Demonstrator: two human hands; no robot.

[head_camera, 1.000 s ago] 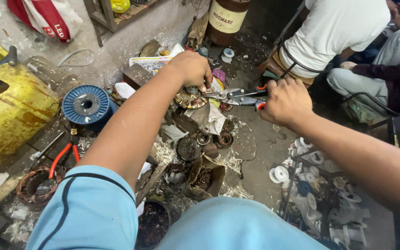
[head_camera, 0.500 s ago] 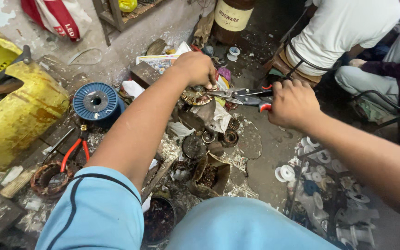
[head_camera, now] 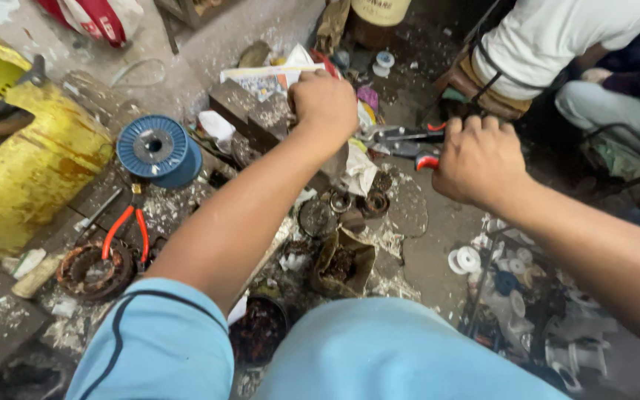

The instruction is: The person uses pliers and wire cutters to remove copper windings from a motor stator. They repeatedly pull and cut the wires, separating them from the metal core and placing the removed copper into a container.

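My left hand (head_camera: pixel 325 106) is closed over a small round metal part that it hides, held above the cluttered workbench (head_camera: pixel 187 207). My right hand (head_camera: pixel 481 159) grips the red handles of a pair of pliers (head_camera: pixel 401 142), whose grey jaws point left toward the part under my left hand. The jaw tips are partly hidden behind my left hand. Both forearms reach forward from my light blue sleeves.
A blue wire spool (head_camera: pixel 157 150) sits at left beside a yellow container (head_camera: pixel 31 163). Red-handled pliers (head_camera: pixel 129 228) and a rusty copper-wound coil (head_camera: pixel 94 270) lie near the front left. Another person (head_camera: pixel 550 44) in a white shirt sits at the back right. White rings (head_camera: pixel 464 259) lie on the floor.
The view has shifted so that everything sits lower and more to the right. My hands keep their hold on the part and the pliers.
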